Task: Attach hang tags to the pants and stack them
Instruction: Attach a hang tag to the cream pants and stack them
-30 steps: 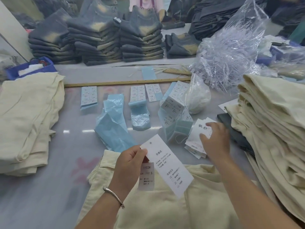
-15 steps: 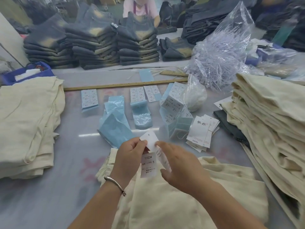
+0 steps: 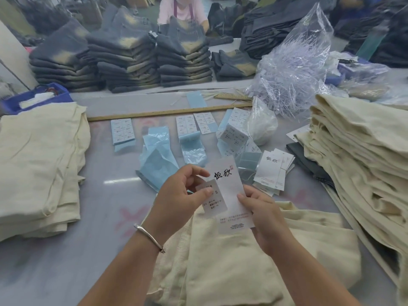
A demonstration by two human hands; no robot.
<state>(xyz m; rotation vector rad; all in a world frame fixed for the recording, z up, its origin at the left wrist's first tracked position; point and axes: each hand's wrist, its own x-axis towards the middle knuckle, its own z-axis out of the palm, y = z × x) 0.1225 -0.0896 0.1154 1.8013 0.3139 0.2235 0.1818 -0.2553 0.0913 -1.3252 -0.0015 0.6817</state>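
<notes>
A big grey table [image 3: 66,261] fills most of the frame. At the right edge sits a tall pile of cream pants [image 3: 364,155]. At the left edge sits a flatter stack of cream pants [image 3: 37,164]. I guess one of them is the done pile, but I cannot tell which.

At the bottom middle lies one pair of cream pants [image 3: 231,266], right under the hands. It spreads from the lower middle out to the right. I cannot see its waistband clearly.

In the upper right is a clear bag of plastic tag strings [image 3: 295,62]. Just right of the middle lies a small heap of white hang tags [image 3: 274,171].

The left hand [image 3: 176,195] pinches a small size tag [image 3: 214,199] between thumb and fingers. The right hand [image 3: 262,215] grips the lower edge of a big white hang tag [image 3: 229,193]. The big tag stands long-ways up and down, tipped a little. The small tag lies on top of it, touching.

The pants are just below both hands and very near. The right hand looks a bit closer to the cloth. I think the two tags are being lined up, and next they go down to the pants
</notes>
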